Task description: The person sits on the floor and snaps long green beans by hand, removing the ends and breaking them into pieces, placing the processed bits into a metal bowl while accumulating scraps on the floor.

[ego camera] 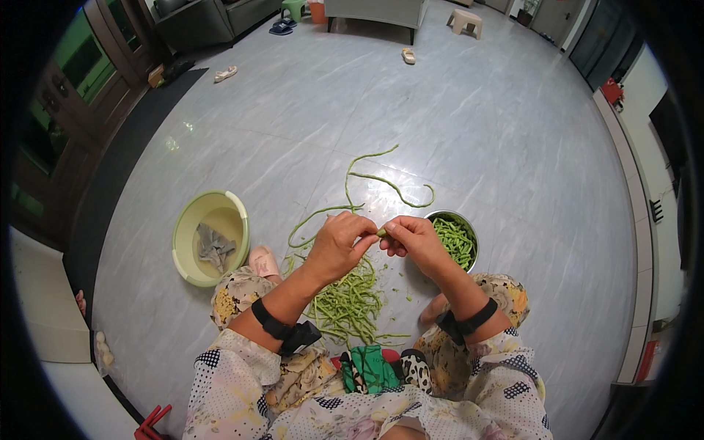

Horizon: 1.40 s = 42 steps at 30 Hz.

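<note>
Between the fingertips of my left hand (342, 242) and my right hand (411, 242) is a short piece of green bean pod (381, 233), pinched from both sides. Below my hands a pile of green bean pieces (349, 302) lies on the floor between my feet. Several long yardlong beans (393, 186) are spread on the floor beyond my hands. A round metal bowl (477, 242) stands right of my right hand, holding many short cut lengths of bean (454, 239). My right forearm hides part of the bowl's near side.
At left, beside my slippered foot (264, 262), stands a green plastic basin (181, 236) with water and a grey cloth (213, 247). Small bean scraps (408, 297) lie on the tiles. Farther off are a beige stool (465, 23), loose shoes (408, 56) and a dark sofa (203, 25).
</note>
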Each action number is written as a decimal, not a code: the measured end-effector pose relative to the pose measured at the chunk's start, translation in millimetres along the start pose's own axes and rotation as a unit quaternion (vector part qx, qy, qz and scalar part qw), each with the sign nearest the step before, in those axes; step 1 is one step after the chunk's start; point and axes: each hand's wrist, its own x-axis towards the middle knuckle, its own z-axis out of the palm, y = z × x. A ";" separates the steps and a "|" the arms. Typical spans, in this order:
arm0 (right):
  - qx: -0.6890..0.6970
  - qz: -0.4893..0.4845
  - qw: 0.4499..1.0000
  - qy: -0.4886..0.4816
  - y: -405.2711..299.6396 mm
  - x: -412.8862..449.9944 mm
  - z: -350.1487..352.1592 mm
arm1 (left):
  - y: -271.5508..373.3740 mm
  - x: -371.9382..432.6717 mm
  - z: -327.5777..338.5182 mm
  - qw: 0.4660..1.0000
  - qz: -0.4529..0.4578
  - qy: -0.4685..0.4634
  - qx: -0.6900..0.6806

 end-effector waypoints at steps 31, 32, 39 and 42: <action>-0.362 -0.075 0.929 -0.022 15.8 4.7 7.0 | -13.9 4.8 -12.8 0.753 -0.288 0.129 -0.577; -0.306 -0.117 0.945 0.015 12.4 4.7 7.0 | -14.1 3.9 -12.5 0.759 -0.311 0.076 -0.567; -0.187 -0.155 0.970 0.019 -3.2 1.4 11.8 | -8.7 -0.8 -6.9 0.768 -0.374 -0.104 -0.510; -0.256 -0.143 0.951 0.103 -8.4 4.1 9.0 | -7.7 -1.3 -11.1 0.807 -0.364 -0.111 -0.451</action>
